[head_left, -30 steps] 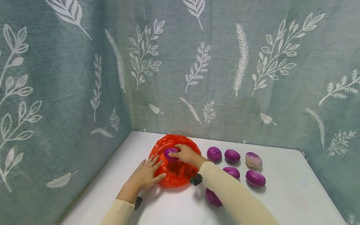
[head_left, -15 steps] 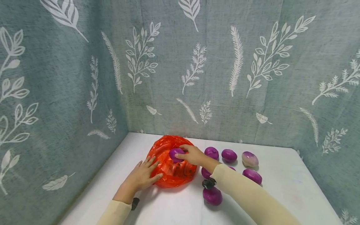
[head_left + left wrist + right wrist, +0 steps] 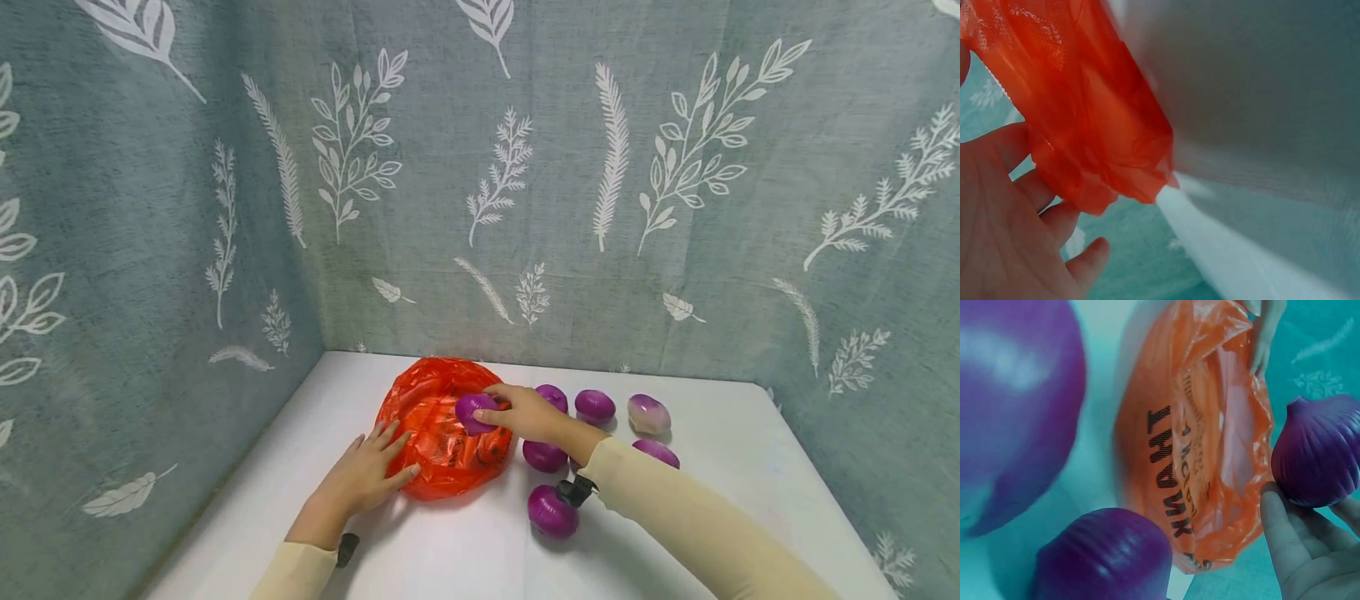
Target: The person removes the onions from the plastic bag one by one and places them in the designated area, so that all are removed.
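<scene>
In the head view a red plastic bag [image 3: 433, 421] stands with its mouth spread wide on the white table. My left hand [image 3: 358, 479] is at the bag's left rim, its fingers spread; the left wrist view shows these fingers [image 3: 1060, 219] against the outside of the orange-red plastic [image 3: 1104, 119]. My right hand [image 3: 525, 414] grips a purple onion [image 3: 474, 412] over the right part of the bag's mouth. In the right wrist view the held onion [image 3: 1319, 453] sits between thumb and fingertips, beside the bag's opening [image 3: 1235, 425]. Little of the bag's inside is visible.
Several onions lie right of the bag: a front one [image 3: 552, 512], one by the bag [image 3: 545, 456], a back one [image 3: 595, 407] and a pale-and-purple one [image 3: 648, 414]. My right sleeve [image 3: 675, 508] hides part of this group. Patterned curtains [image 3: 487, 183] enclose the table [image 3: 442, 550].
My right hand, still gripping the onion, has moved right from the middle of the bag's mouth. Its sleeve covers different loose onions now. My left hand stays at the rim; the head view has shifted slightly.
</scene>
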{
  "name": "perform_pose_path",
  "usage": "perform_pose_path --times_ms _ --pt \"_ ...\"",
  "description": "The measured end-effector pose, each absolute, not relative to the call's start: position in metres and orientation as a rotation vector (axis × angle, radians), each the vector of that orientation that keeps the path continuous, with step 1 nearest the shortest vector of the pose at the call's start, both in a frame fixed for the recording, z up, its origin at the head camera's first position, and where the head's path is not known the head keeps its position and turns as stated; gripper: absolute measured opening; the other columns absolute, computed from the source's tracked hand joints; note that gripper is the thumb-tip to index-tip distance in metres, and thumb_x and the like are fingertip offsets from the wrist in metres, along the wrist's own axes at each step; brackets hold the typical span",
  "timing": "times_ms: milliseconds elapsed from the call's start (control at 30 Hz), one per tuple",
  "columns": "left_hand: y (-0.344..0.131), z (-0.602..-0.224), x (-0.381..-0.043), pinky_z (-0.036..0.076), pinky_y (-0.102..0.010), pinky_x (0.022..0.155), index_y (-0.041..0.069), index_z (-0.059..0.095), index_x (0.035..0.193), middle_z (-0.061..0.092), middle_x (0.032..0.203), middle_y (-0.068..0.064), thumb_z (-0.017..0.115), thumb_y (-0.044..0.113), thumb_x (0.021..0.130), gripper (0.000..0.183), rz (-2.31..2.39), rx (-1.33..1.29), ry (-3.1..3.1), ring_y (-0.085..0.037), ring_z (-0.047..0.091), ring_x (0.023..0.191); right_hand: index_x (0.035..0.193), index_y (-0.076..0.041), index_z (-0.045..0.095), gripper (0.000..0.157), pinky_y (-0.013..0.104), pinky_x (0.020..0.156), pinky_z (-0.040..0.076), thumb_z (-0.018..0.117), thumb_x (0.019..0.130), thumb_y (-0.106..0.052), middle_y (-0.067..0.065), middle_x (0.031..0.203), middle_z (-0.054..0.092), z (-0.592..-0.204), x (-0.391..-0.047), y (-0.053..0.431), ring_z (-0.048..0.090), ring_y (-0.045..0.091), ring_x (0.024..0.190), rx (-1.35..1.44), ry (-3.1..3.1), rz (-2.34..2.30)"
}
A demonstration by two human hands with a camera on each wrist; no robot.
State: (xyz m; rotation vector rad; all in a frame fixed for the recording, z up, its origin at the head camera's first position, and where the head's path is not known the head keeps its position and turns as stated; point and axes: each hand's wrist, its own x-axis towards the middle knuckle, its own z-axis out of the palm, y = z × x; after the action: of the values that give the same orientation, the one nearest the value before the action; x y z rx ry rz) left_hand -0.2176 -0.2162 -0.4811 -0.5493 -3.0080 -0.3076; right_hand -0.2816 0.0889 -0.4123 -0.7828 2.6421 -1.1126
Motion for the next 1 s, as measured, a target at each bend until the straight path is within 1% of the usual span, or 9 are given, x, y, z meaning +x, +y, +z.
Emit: perform_pose_path --times_ms 133,300,400,533,667,867,1000 --pt "-0.217 -0.479 -0.219 0.017 -0.06 0.112 0.007 0.045 0.146 0.027 0.156 -0.017 0.039 0.069 0.093 0.081 -0.311 -0.559 -2.999 -0.04 0.02 0.143 0.135 -0.015 0.057 0.06 0.049 0.1 0.044 0.061 0.09 -0.055 0.002 0.125 0.062 -0.411 -0.275 0.099 0.056 0.024 0.118 -0.787 2.624 -1.123" --pt "-0.217 -0.477 -0.219 0.017 -0.06 0.112 0.007 0.044 0.146 0.027 0.156 -0.017 0.039 0.069 0.093 0.082 -0.319 -0.554 -3.004 -0.04 0.02 0.143 0.132 -0.014 0.059 0.055 0.042 0.091 0.051 0.062 0.091 -0.052 0.004 0.123 0.064 -0.416 -0.271 0.117 0.062 0.022 0.108 -0.805 2.641 -1.129" --pt "-0.217 -0.477 -0.219 0.016 -0.06 0.112 0.007 0.044 0.147 0.027 0.156 -0.017 0.039 0.069 0.093 0.083 -0.327 -0.548 -3.012 -0.041 0.019 0.143 0.133 -0.015 0.059 0.057 0.045 0.092 0.051 0.062 0.09 -0.053 0.004 0.123 0.064 -0.418 -0.266 0.13 0.062 0.023 0.109 -0.757 2.664 -1.129" --pt "-0.218 -0.478 -0.219 0.016 -0.06 0.113 0.007 0.044 0.147 0.027 0.157 -0.017 0.039 0.069 0.093 0.083 -0.332 -0.538 -3.02 -0.041 0.018 0.143 0.134 -0.016 0.059 0.06 0.052 0.096 0.047 0.064 0.088 -0.054 0.005 0.124 0.064 -0.421 -0.259 0.146 0.059 0.026 0.115 -0.656 2.678 -1.149" --pt "-0.218 -0.477 -0.218 0.016 -0.059 0.113 0.007 0.044 0.147 0.026 0.157 -0.017 0.038 0.07 0.092 0.083 -0.332 -0.528 -3.028 -0.041 0.018 0.144 0.133 -0.015 0.059 0.061 0.055 0.096 0.046 0.066 0.087 -0.054 0.007 0.125 0.063 -0.426 -0.255 0.16 0.058 0.029 0.116 -0.613 2.685 -1.16" --pt "-0.219 -0.475 -0.216 0.016 -0.059 0.113 0.008 0.044 0.147 0.027 0.157 -0.017 0.038 0.07 0.092 0.083 -0.334 -0.514 -3.04 -0.041 0.018 0.144 0.133 -0.012 0.059 0.062 0.046 0.088 0.053 0.068 0.086 -0.051 0.01 0.124 0.062 -0.432 -0.248 0.175 0.062 0.029 0.108 -0.582 2.653 -1.205" --pt "-0.22 -0.475 -0.215 0.016 -0.06 0.113 0.008 0.044 0.147 0.027 0.156 -0.017 0.039 0.069 0.093 0.082 -0.332 -0.513 -3.043 -0.041 0.019 0.143 0.132 -0.011 0.06 0.058 0.043 0.084 0.055 0.069 0.087 -0.047 0.012 0.122 0.063 -0.433 -0.243 0.183 0.064 0.028 0.103 -0.595 2.639 -1.243"
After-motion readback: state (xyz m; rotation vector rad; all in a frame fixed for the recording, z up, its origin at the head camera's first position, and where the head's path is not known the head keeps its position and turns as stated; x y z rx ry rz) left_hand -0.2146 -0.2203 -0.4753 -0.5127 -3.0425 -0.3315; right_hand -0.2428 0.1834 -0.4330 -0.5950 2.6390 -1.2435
